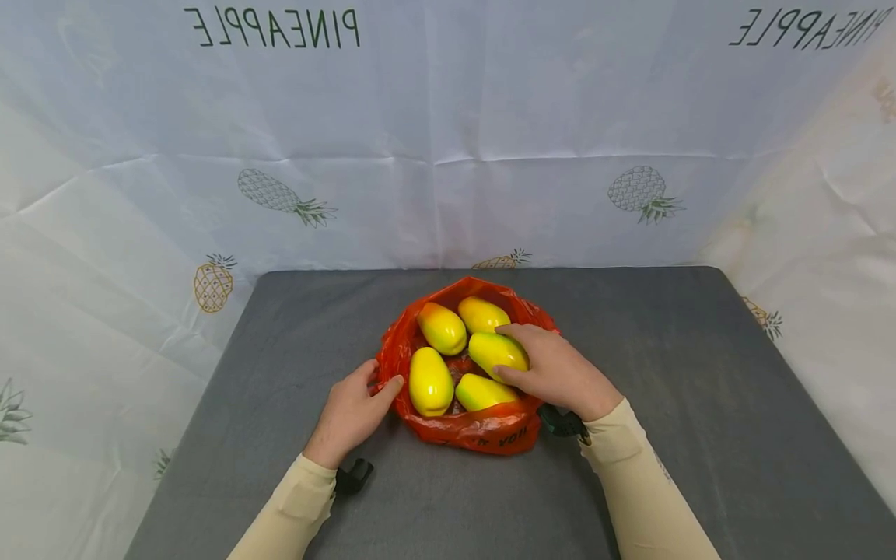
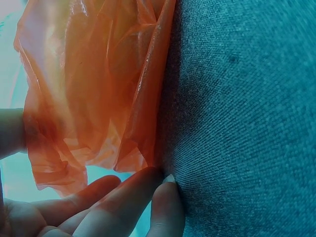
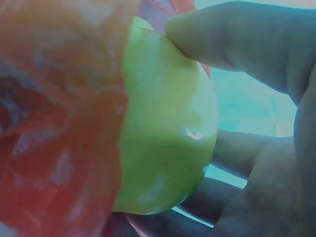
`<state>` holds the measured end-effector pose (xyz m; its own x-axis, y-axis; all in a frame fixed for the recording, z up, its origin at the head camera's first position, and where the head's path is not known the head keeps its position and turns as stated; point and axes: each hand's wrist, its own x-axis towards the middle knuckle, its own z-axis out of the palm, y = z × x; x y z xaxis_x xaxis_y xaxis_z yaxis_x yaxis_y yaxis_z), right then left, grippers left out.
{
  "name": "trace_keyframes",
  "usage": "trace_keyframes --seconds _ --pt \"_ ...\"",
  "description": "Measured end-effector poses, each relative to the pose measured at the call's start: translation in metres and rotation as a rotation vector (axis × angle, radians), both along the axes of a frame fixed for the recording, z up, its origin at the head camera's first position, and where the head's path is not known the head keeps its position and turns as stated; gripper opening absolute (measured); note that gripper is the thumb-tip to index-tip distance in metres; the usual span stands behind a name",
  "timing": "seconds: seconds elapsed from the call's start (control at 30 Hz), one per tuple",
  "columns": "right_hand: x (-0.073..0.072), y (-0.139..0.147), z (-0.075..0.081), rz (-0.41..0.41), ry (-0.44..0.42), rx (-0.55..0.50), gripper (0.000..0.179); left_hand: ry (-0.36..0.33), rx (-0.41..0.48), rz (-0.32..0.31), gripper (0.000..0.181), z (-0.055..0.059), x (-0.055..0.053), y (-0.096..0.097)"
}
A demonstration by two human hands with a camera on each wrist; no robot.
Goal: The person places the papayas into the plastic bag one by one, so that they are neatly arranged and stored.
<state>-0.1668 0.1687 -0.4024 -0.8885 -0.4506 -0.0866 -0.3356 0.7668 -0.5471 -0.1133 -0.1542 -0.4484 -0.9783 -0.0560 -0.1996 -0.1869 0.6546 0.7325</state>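
Observation:
A red plastic bag (image 1: 514, 435) stands with its mouth wide, holding several yellow-green mangoes. My right hand (image 1: 556, 369) grips one mango (image 1: 498, 354) at the right of the bag, thumb on its near side and fingers on the far side. In the right wrist view this mango (image 3: 168, 123) shows between thumb and fingers, partly behind the bag's film. At the bag's left side, my left hand (image 1: 357, 412) has its fingers relaxed against the outside of the bag. In the left wrist view, its fingertips (image 2: 168, 192) rest low by the tabletop beside the bag (image 2: 98, 98).
Other mangoes lie in the bag: one at the left (image 1: 430, 381), one at the front (image 1: 483, 393), two at the back. The bag sits on a dark grey cloth-covered table (image 1: 665, 350). Behind and beside it hang white sheets (image 1: 455, 101) printed with pineapples.

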Motion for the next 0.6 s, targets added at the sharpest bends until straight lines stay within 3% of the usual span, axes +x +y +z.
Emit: trace_keyframes --seconds 0.6 --pt "-0.005 0.000 -0.011 -0.005 -0.033 0.028 0.065 -0.008 -0.011 -0.004 0.046 0.001 -0.001 -0.001"
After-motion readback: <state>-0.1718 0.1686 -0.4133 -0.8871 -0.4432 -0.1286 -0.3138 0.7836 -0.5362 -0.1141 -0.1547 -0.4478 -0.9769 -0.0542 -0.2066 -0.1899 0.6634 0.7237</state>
